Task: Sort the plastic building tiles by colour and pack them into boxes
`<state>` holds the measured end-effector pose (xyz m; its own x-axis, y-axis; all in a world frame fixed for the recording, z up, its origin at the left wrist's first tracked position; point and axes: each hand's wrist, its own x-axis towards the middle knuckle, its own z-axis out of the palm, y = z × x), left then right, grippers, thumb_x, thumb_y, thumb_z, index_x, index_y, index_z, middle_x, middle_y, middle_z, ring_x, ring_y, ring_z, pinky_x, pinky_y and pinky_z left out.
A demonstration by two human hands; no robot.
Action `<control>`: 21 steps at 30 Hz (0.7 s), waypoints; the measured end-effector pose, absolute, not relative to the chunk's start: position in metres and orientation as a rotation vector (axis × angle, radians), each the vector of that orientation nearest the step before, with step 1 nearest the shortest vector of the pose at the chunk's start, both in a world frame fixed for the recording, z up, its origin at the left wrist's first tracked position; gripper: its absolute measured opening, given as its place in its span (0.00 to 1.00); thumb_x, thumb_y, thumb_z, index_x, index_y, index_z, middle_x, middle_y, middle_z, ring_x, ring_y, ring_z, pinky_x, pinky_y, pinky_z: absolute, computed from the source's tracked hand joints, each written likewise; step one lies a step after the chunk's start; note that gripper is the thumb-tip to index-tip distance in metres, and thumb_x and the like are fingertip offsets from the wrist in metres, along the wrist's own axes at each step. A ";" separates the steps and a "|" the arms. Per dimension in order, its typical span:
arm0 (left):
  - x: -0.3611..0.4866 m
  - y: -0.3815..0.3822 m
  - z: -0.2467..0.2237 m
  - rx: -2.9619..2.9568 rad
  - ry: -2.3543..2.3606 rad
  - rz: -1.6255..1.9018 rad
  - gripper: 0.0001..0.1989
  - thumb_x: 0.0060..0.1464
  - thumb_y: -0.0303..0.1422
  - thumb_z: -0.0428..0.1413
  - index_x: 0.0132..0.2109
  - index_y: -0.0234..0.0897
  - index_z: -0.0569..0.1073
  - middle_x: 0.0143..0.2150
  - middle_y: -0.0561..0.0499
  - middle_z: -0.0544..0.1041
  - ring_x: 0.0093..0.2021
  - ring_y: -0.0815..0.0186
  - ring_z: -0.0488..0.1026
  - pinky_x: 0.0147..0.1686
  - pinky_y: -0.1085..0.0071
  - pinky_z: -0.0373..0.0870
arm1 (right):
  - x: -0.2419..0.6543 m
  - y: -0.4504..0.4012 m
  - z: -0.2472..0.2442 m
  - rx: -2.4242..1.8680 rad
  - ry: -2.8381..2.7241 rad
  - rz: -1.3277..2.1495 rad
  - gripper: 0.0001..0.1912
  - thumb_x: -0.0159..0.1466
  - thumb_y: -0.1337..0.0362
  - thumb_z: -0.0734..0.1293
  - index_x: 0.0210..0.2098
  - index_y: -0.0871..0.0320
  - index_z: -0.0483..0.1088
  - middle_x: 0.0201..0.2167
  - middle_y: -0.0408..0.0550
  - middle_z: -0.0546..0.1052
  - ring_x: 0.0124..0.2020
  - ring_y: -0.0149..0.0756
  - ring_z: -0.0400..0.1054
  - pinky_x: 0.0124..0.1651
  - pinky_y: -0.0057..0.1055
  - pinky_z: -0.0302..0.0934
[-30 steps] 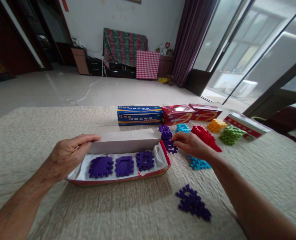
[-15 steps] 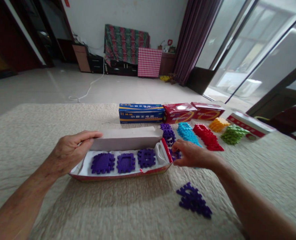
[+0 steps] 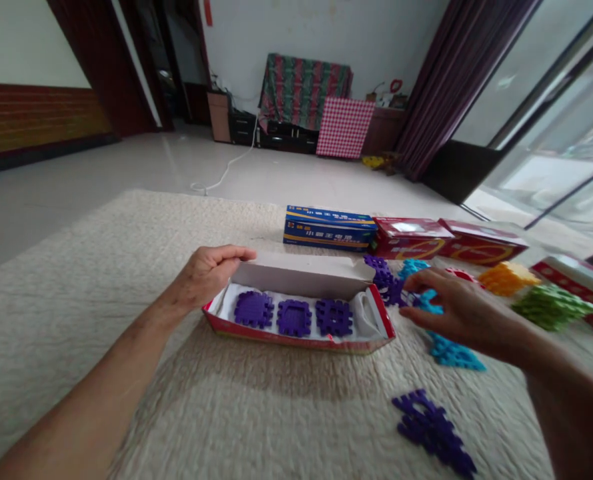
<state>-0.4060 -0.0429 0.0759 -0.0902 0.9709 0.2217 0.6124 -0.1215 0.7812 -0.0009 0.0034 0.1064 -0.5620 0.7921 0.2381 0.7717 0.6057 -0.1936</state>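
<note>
A cream quilted cloth cover [image 3: 296,413] carries everything. At its middle sits an open red cardboard box [image 3: 276,335], its white-grey flap raised. Along the cover's far edge stand a long blue cardboard box [image 3: 329,230] and two red cardboard boxes [image 3: 411,241] [image 3: 483,243]; a red-and-white cardboard box [image 3: 576,277] lies toward the right edge. The right hand [image 3: 451,307] hovers past the open box's right end, thumb and fingers spread — I cannot tell if they touch the pieces there. The left hand [image 3: 213,273] pinches the flap's left end. Light-blue plastic pieces [image 3: 456,353], green [image 3: 551,305], orange [image 3: 509,279] and purple ones [image 3: 379,270] lie around the right hand, with overlapping purple pieces [image 3: 433,433] nearer the cover's near edge. Smallest — three notched purple plastic squares [image 3: 294,318] in a row inside the open box, on white lining.
</note>
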 end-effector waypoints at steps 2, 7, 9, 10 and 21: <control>-0.406 -0.042 0.075 1.778 1.695 1.134 0.17 0.53 0.33 0.50 0.45 0.37 0.80 0.42 0.49 0.83 0.43 0.63 0.78 0.48 0.65 0.74 | -0.022 0.000 0.121 -1.191 -2.535 0.107 0.14 0.57 0.52 0.68 0.37 0.55 0.70 0.34 0.49 0.76 0.31 0.39 0.70 0.32 0.36 0.66; -0.405 -0.042 0.075 1.846 1.658 1.186 0.17 0.52 0.28 0.49 0.43 0.36 0.80 0.43 0.49 0.82 0.45 0.63 0.78 0.52 0.65 0.72 | -0.109 -0.018 0.140 -0.972 -2.615 0.270 0.11 0.58 0.58 0.69 0.39 0.56 0.70 0.39 0.50 0.75 0.35 0.37 0.70 0.39 0.35 0.65; -0.404 -0.042 0.075 1.848 1.642 1.184 0.18 0.52 0.27 0.48 0.43 0.36 0.80 0.42 0.49 0.83 0.43 0.64 0.79 0.50 0.65 0.73 | -0.142 -0.024 0.140 -0.902 -2.657 0.357 0.10 0.57 0.62 0.70 0.37 0.57 0.70 0.38 0.50 0.74 0.36 0.36 0.69 0.39 0.33 0.64; -0.404 -0.042 0.076 1.849 1.636 1.184 0.18 0.51 0.27 0.48 0.43 0.37 0.80 0.42 0.50 0.83 0.43 0.64 0.79 0.49 0.65 0.74 | -0.156 -0.026 0.139 -0.882 -2.686 0.391 0.10 0.56 0.63 0.70 0.37 0.58 0.70 0.37 0.49 0.74 0.35 0.35 0.69 0.39 0.32 0.64; -0.404 -0.041 0.074 1.906 1.586 1.218 0.19 0.51 0.24 0.46 0.43 0.37 0.80 0.43 0.49 0.82 0.44 0.65 0.79 0.50 0.66 0.73 | -0.213 -0.022 0.115 -0.755 -2.816 0.475 0.12 0.55 0.64 0.70 0.39 0.60 0.70 0.37 0.50 0.74 0.34 0.35 0.67 0.38 0.31 0.62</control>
